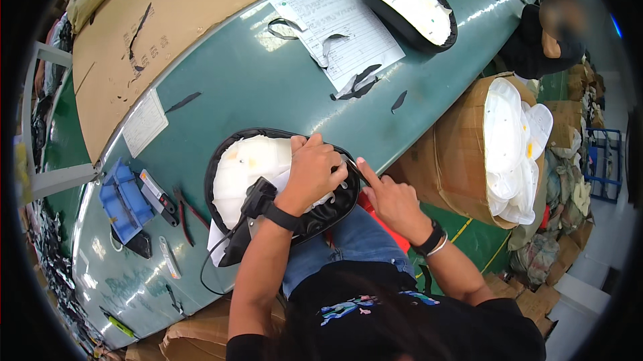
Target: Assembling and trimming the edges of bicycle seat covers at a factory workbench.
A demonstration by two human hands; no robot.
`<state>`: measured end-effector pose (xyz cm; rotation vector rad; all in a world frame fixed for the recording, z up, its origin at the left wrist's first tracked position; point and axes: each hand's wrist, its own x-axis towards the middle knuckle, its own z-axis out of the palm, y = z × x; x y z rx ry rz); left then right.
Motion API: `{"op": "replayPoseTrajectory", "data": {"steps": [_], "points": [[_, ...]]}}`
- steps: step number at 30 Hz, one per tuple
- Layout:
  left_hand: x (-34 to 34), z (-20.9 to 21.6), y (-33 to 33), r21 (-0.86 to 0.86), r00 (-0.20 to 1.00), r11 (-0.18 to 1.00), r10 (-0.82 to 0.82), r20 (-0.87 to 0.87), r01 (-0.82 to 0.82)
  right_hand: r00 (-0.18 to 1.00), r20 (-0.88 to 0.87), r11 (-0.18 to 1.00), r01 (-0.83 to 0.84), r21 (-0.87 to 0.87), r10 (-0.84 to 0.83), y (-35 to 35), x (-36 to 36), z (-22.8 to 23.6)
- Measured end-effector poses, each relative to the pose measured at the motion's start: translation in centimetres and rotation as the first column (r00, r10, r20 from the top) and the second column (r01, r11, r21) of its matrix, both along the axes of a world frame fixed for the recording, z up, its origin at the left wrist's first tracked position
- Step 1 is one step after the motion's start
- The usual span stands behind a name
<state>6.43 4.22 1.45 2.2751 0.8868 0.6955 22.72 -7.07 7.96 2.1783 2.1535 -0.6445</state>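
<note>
1. Head view, lower middle: the black-edged piece point(251, 163), white face up, lies at the near edge of the table point(254, 106).
2. The left hand point(313, 172) curls over its right part, fingers bunched; what they pinch is hidden. The right hand point(394, 205) extends its index finger to the rim, other fingers folded; whether it grips a tool I cannot tell.
3. The step in hand looks like working that rim; the next move seems to call for a steady left hold.
4. Left of frame: pliers point(181, 207), blue tray point(124, 197).
5. Right of frame: carton point(455, 153) holding white shells point(506, 153).
6. Upper frame: second black-edged piece point(410, 9).
</note>
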Motion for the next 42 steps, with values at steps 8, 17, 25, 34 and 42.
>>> {"op": "replayPoseTrajectory", "data": {"steps": [8,17,25,34,42], "points": [[-3.7,0.4,1.7,-0.73,0.705,0.637,0.399,0.587,0.248,0.979,0.079,0.97,0.198,-0.14,-0.188,-4.8,-4.9,1.4],[-10.2,7.7,4.2,-0.271,0.929,0.915,0.215,-0.303,-0.3,0.945,0.18,0.959,-0.283,0.021,0.275,8.4,1.4,1.0],[-6.8,4.0,2.7,0.076,0.938,0.958,0.286,-0.195,-0.276,0.819,0.108,0.826,-0.562,-0.05,0.564,12.1,-0.4,0.3],[-7.7,1.2,5.3,-0.915,0.929,0.403,0.326,0.174,0.03,0.969,0.079,0.969,-0.225,-0.101,0.233,4.5,-4.4,2.0],[-7.8,-0.2,5.0,-0.715,0.801,0.698,0.445,0.4,-0.031,0.952,0.164,0.951,-0.22,-0.217,0.257,7.5,-5.1,3.4]]}}
